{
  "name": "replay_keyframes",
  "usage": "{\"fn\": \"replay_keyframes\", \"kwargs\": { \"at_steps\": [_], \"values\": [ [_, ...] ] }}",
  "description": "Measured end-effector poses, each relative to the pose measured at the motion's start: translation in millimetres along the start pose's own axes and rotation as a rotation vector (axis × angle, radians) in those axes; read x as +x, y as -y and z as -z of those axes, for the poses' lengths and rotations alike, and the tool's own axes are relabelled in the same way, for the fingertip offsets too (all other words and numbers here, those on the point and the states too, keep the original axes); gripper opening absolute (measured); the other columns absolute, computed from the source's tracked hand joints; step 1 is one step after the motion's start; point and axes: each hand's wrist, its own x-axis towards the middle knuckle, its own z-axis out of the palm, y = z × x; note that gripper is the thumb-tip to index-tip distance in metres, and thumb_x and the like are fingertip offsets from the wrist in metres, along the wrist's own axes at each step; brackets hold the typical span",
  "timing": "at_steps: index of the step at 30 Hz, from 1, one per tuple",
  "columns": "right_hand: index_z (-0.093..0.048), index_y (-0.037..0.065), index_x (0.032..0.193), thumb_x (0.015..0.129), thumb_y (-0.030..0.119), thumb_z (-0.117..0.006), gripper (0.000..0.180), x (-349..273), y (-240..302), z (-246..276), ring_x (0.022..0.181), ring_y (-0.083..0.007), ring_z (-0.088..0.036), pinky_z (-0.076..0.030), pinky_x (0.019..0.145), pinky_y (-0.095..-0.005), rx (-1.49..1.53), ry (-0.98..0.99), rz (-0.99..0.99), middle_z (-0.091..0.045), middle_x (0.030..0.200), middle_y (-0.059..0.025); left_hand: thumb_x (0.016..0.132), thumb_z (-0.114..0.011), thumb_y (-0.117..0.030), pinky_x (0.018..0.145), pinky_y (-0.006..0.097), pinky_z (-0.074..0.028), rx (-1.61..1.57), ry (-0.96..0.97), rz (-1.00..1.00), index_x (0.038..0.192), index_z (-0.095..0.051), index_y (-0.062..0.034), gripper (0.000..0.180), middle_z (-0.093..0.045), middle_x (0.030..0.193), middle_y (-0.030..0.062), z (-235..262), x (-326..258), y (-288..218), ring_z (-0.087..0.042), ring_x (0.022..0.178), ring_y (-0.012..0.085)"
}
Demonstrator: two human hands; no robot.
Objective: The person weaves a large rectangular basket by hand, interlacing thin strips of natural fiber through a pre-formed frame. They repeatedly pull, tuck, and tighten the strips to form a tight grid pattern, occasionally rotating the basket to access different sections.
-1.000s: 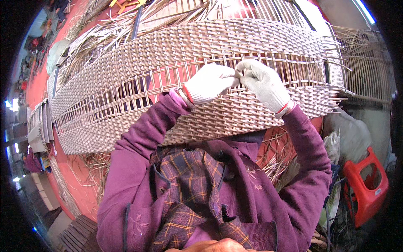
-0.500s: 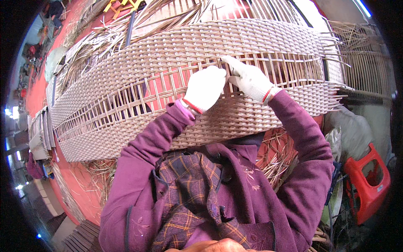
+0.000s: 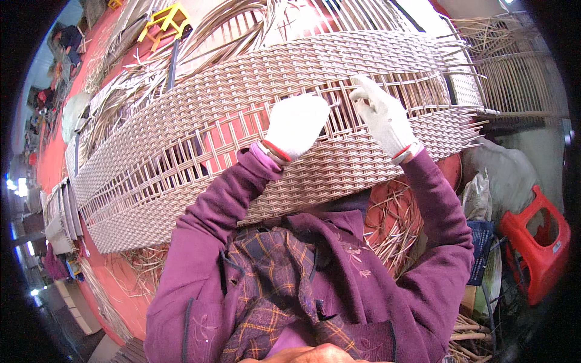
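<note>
A long woven wicker panel [image 3: 242, 75] in light brown strands lies across in front of me. Between its two dense bands runs a gap with loosely spaced strands [image 3: 233, 130]. Over that gap is my left hand [image 3: 296, 126] in a white glove, closed, its fingertips at a strand beside the gap; the back of the hand hides most of its fingers. My right hand [image 3: 384, 118], also in a white glove, is raised just to the right of it, fingers apart and nothing visible in them. Loose strand ends [image 3: 466, 60] stick out at the panel's right end.
A red plastic stool [image 3: 532, 254] stands at the right. Yellow stool legs [image 3: 166, 24] show beyond the panel at the upper left, beside heaped loose strands [image 3: 224, 45]. Cut strands [image 3: 393, 221] lie on the red floor near me. A person [image 3: 69, 42] is far off at the left.
My right hand has drawn away from the left, to the right, and its fingers have opened. My left hand stays at the gap. The whole view has shifted slightly.
</note>
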Motion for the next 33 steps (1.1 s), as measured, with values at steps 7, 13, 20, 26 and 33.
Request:
{"fn": "replay_keyframes", "kwargs": {
  "at_steps": [7, 13, 20, 26, 33],
  "values": [
    [-0.049, 0.009, 0.159, 0.099, 0.011, -0.061, 0.061, 6.4, -29.4, -47.5, 0.111, -0.0441, -0.073, -0.057, 0.099, -0.0486, 0.036, 0.253, -0.056, -0.073, 0.127, -0.0278, 0.096, -0.066, -0.024, 0.074, 0.051, -0.059, 0.022, -0.064, -0.014, 0.089, -0.074, -0.0112, 0.017, -0.073, 0.082, 0.0151, -53.6, 5.5, 13.3, -0.073, 0.080, 0.0379],
    [-0.060, 0.013, 0.143, 0.100, 0.016, -0.066, 0.044, 17.1, -25.2, -21.1, 0.104, -0.0413, -0.075, -0.060, 0.091, -0.0500, -0.010, 0.299, 0.039, -0.077, 0.115, -0.0210, 0.100, -0.072, -0.018, 0.083, 0.045, -0.060, -0.152, -0.118, 0.028, 0.107, -0.077, -0.0024, 0.018, -0.076, 0.099, 0.0165, -38.3, -10.7, 15.0, -0.075, 0.090, 0.0362],
    [-0.072, 0.007, 0.123, 0.099, 0.006, -0.068, 0.025, -2.8, -9.7, 49.6, 0.089, -0.0290, -0.077, -0.060, 0.082, -0.0365, 0.015, 0.007, 0.080, -0.077, 0.104, -0.0154, 0.106, -0.067, -0.020, 0.093, 0.036, -0.061, -0.398, -0.159, 0.028, 0.123, -0.077, -0.0009, 0.027, -0.079, 0.114, 0.0177, -23.7, 19.8, -16.6, -0.078, 0.103, 0.0294],
    [-0.067, 0.004, 0.137, 0.099, 0.001, -0.070, 0.037, -12.2, -27.0, 51.4, 0.096, -0.0216, -0.076, -0.059, 0.087, -0.0334, -0.056, -0.170, -0.039, -0.079, 0.119, -0.0134, 0.104, -0.067, -0.029, 0.068, 0.038, -0.055, -0.465, 0.015, 0.119, 0.108, -0.079, -0.0057, 0.026, -0.075, 0.084, 0.0067, -34.6, 46.1, -24.0, -0.070, 0.072, 0.0218],
    [-0.071, 0.003, 0.127, 0.100, 0.007, -0.066, 0.027, -7.5, -74.9, -11.1, 0.117, -0.0434, -0.072, -0.058, 0.101, -0.0470, -0.076, 0.032, 0.079, -0.071, 0.139, -0.0226, 0.092, -0.064, -0.024, 0.070, 0.051, -0.061, 0.205, 0.239, -0.006, 0.089, -0.078, -0.0078, 0.022, -0.075, 0.076, 0.0173, -73.5, 55.5, -16.6, -0.075, 0.074, 0.0378]
  ]
}}
